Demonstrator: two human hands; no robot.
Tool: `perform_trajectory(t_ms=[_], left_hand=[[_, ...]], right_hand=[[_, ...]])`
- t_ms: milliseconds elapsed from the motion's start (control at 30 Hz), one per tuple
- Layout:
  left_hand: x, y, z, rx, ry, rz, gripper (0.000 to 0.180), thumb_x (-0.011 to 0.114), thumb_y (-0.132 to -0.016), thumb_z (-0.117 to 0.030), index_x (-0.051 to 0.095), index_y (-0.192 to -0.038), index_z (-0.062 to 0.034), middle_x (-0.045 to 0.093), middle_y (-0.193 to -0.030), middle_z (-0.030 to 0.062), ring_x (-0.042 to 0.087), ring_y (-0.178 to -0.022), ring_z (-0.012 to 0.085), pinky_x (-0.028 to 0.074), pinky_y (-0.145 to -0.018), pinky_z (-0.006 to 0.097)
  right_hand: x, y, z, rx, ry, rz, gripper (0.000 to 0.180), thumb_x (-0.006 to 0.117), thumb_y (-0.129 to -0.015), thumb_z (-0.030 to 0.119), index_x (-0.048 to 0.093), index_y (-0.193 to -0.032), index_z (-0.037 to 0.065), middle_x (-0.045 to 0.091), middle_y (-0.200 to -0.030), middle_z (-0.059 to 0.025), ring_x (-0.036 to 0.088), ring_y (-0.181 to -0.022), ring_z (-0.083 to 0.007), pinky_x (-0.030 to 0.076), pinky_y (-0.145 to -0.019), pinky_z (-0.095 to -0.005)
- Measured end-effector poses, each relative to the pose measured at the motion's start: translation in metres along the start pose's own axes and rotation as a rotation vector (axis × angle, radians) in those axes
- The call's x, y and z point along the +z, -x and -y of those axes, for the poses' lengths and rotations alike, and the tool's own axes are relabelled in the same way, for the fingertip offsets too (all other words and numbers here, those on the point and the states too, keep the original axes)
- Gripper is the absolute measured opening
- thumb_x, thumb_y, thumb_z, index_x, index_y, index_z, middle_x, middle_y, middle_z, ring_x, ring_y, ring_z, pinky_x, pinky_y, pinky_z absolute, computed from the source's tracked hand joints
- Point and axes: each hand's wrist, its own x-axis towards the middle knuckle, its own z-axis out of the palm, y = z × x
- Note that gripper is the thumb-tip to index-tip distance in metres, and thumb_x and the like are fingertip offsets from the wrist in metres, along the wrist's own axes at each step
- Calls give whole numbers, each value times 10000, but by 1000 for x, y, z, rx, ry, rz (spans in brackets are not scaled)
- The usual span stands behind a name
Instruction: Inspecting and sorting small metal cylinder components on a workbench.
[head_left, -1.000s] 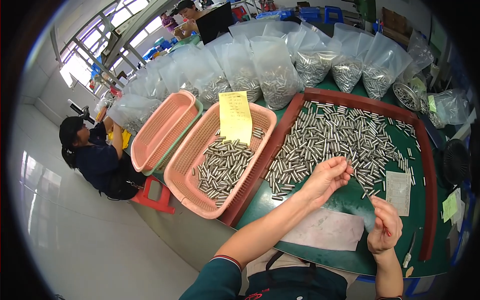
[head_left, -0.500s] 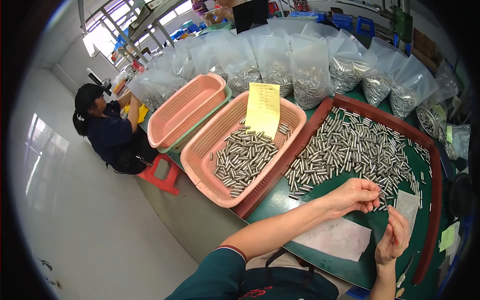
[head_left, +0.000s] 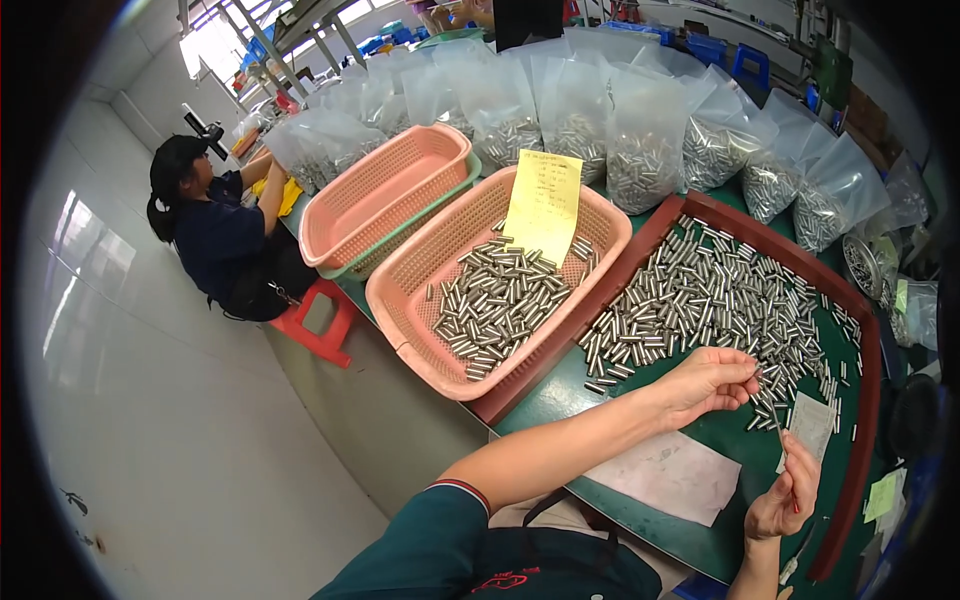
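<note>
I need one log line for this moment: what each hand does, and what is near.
left hand: pinching small metal tube | right hand: holding thin tool | tray: loose metal tubes | near: pink basket

My left hand [head_left: 705, 385] pinches a metal pin [head_left: 757, 372] over the green tray [head_left: 560, 400]; my right hand [head_left: 785, 497] holds a thin tool [head_left: 776, 425].

Pink baskets [head_left: 385, 195], yellow note [head_left: 545, 200], clear bags [head_left: 640, 135], seated co-worker [head_left: 215, 235] w/ red stool [head_left: 318, 325].

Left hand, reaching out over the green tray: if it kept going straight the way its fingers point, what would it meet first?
Probably the heap of small metal cylinders just past the left hand, on the red-rimmed tray; height above them is unclear.
</note>
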Motion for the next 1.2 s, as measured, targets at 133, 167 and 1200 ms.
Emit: perform_trajectory(t_ms=[133, 167, 1200], left_hand=[[5, 1, 0, -19, -18, 3, 108, 559, -858, -196, 561, -870, -89, 596, -764, 4, 548, -641, 64, 455, -600, 196], [6, 1, 1, -19, -18, 5, 108, 559, -858, -196, 561, -870, -89, 596, -764, 4, 548, -641, 64, 455, -600, 196], [9, 7, -5, -75, 114, 45, 150, 522, -867, -173, 542, -924, -36, 505, -726, -5, 432, -602, 86, 355, -563, 210]], right_hand=[[1, 0, 0, 8, 13, 13, 181, 428, -914, 127, 497, -972, -30, 582, -922, -229, 600, -825, -339, 503, -734, -393], [1, 0, 0, 8, 14, 20, 180, 427, -915, 129, 497, -969, -28, 582, -923, -230, 600, -824, -340, 503, -735, -393], [-1, -13, 1, -90, 39, -5, 130, 482, -878, 108, 495, -917, -15, 602, -820, -202, 623, -706, -310, 526, -619, -362]])
